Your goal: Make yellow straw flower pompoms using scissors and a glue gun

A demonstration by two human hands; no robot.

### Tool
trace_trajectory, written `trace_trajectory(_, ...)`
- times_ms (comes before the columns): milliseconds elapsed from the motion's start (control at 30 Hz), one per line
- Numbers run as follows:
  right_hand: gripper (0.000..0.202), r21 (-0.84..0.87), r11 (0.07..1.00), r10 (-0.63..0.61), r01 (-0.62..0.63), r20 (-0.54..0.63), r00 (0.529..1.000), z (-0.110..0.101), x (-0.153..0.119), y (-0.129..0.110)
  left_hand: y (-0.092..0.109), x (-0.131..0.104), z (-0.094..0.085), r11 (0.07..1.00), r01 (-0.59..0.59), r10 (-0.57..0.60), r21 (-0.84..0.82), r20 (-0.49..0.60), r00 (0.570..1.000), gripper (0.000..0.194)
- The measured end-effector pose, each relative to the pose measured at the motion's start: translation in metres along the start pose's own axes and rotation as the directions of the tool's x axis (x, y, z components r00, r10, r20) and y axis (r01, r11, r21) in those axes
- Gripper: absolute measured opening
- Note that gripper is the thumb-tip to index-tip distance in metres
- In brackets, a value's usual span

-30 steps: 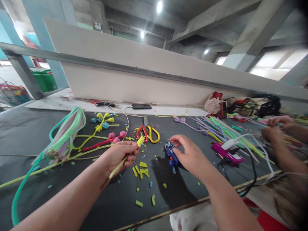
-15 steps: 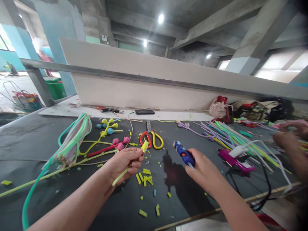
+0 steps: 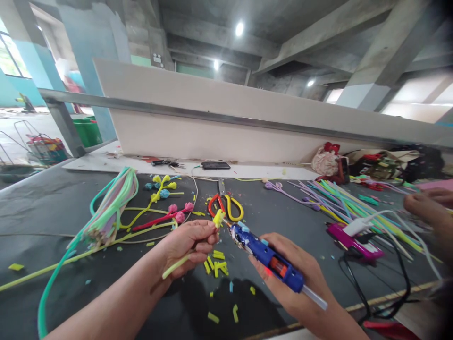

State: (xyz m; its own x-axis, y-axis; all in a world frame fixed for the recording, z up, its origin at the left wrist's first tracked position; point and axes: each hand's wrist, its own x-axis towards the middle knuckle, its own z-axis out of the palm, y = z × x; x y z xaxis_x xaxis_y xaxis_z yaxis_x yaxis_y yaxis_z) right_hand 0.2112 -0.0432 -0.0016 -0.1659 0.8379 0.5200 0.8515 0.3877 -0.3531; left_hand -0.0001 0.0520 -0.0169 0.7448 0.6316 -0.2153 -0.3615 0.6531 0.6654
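Between the fingertips of my left hand [image 3: 191, 241] is a light-yellow pipe cleaner stem [image 3: 176, 267], with a small bright-yellow bud [image 3: 219, 218] at its upper end. My right hand [image 3: 292, 269] is wrapped round a blue hot glue gun [image 3: 269, 257], and a clear glue stick [image 3: 314, 297] juts from its rear. The gun's nozzle points left, right by the yellow bud; whether they touch I cannot tell. Just behind them lie scissors [image 3: 233, 208] with one red and one yellow handle. Several short yellow cut pieces [image 3: 219, 268] are scattered below my hands.
To the left lies a bundle of pastel pipe cleaners [image 3: 118, 203], beside finished-looking yellow and pink bud stems [image 3: 166, 219]. A phone [image 3: 215, 165] rests at the back. On the right are a magenta power strip [image 3: 356, 242] with cables, more pipe cleaners [image 3: 339, 203] and another person's hand [image 3: 424, 203].
My right hand has swung the glue gun left and turned it, bringing its nozzle up to the yellow bud. The left hand stays nearly in place. The view has shifted slightly.
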Motion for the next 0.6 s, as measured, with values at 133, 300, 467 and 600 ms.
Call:
trace_trajectory(133, 0.010, -0.018, 1.000, -0.002, 0.001, -0.046, 0.999, 0.001, 0.002, -0.001, -0.001, 0.000, -0.001, 1.000, -0.001, 0.001, 0.007, 0.000, 1.000, 0.014)
trace_trajectory(300, 0.014, 0.110, 0.994, -0.018, 0.018, -0.002, 1.000, 0.003, -0.002, -0.002, 0.000, 0.000, -0.002, 1.000, -0.006, 0.005, 0.006, 0.011, 1.000, 0.014)
trace_trajectory(467, 0.017, 0.059, 0.998, -0.032, 0.032, -0.004, 0.999, 0.008, -0.003, 0.003, 0.000, 0.000, -0.003, 1.000, 0.001, -0.001, 0.006, 0.009, 1.000, 0.015)
trace_trajectory(600, 0.022, -0.051, 0.998, -0.034, 0.029, -0.095, 0.995, 0.011, 0.001, 0.006, 0.001, 0.000, -0.001, 0.999, 0.002, -0.001, 0.037, -0.009, 1.000, 0.018)
